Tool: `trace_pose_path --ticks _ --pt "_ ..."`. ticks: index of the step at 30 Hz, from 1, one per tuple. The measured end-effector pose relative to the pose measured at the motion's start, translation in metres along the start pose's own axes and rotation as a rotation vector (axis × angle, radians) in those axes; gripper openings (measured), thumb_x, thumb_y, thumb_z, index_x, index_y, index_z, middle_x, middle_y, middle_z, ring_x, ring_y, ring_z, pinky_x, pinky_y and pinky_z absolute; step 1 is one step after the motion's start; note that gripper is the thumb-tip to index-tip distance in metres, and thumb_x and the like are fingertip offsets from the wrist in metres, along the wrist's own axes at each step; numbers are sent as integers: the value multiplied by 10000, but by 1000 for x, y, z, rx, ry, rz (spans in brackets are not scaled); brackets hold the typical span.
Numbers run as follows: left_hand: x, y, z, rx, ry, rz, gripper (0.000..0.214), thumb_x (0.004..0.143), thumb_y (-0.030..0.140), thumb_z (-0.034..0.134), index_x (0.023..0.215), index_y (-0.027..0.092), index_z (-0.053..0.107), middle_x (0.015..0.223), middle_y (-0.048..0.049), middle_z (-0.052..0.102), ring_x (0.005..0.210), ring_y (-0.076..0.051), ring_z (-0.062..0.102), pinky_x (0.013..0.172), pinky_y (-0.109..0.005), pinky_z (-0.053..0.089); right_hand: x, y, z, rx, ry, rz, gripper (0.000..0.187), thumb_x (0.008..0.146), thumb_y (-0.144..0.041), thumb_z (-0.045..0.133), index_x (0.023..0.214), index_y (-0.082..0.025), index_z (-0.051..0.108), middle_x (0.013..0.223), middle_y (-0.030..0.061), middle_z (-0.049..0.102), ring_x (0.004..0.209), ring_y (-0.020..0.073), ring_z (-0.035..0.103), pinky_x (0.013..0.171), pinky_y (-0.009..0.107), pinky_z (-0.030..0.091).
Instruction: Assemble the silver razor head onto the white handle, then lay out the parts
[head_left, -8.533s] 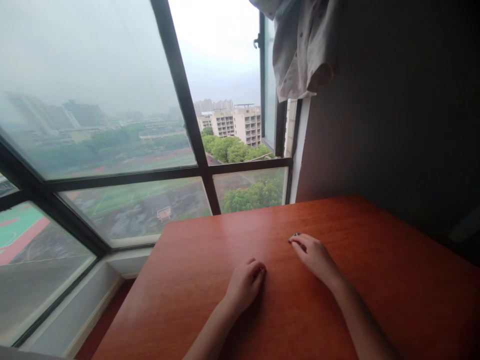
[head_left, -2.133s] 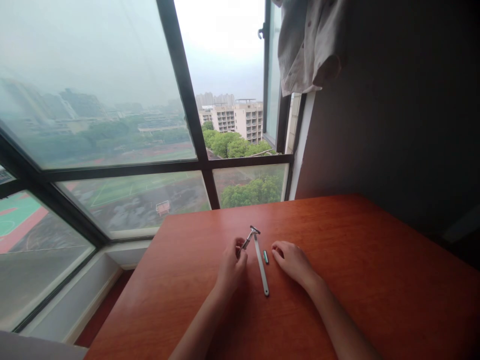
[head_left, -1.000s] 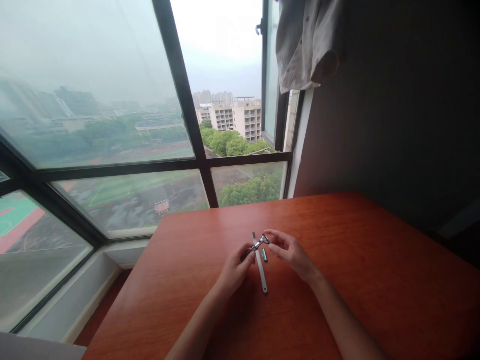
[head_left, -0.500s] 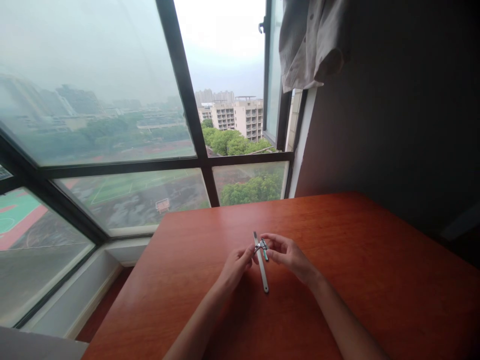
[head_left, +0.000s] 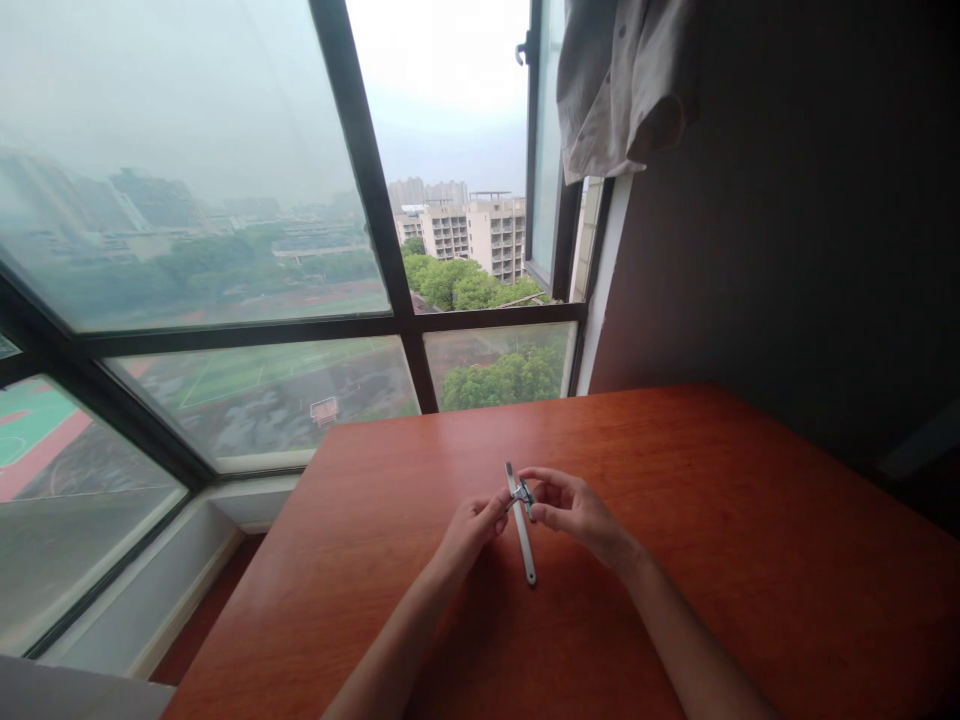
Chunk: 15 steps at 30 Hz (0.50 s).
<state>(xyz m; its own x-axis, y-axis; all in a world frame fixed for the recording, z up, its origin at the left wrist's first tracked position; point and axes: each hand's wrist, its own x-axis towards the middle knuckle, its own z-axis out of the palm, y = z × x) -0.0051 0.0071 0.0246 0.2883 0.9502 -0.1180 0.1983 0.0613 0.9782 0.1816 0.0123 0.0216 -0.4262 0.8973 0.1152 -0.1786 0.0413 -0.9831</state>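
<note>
Between my two hands is a small shiny metal fitting, with a crosswise part whose edge looks greenish. The thumb and fingers of my left hand pinch its left side. At its right end, the thumb and curled fingers of my right hand hold the crosswise part. A long, narrow, flat silver strip with a hole at its near end runs beneath the fitting, pointing away from me. I cannot tell whether the strip and the fitting are joined. Fingertips hide part of the fitting.
Below the hands spreads a reddish-brown wooden table. Dark-framed windows stand behind and to the left, one pane open. Grey cloth hangs at the upper right beside a dark wall.
The crosswise part of the fitting has turned slightly between my fingers, and less of its greenish edge shows. Both hands and the strip stay almost where they were.
</note>
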Motion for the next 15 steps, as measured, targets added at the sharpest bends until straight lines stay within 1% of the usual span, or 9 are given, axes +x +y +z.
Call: trace_pose_path --ticks 8,15 --pt "3 -6 0 18 17 44 641 752 732 409 440 172 397 395 67 267 414 -68 229 465 -253 130 1 2 1 -6 18 2 521 687 -402 749 1131 -185 586 733 -12 545 641 103 491 552 225 360" --pt "3 -6 -1 24 32 60 624 770 700 427 438 173 392 410 66 267 422 -69 232 472 -257 131 1 1 0 4 -4 -16 479 718 -347 738 1139 -182 582 729 -18 540 656 102 492 572 225 354"
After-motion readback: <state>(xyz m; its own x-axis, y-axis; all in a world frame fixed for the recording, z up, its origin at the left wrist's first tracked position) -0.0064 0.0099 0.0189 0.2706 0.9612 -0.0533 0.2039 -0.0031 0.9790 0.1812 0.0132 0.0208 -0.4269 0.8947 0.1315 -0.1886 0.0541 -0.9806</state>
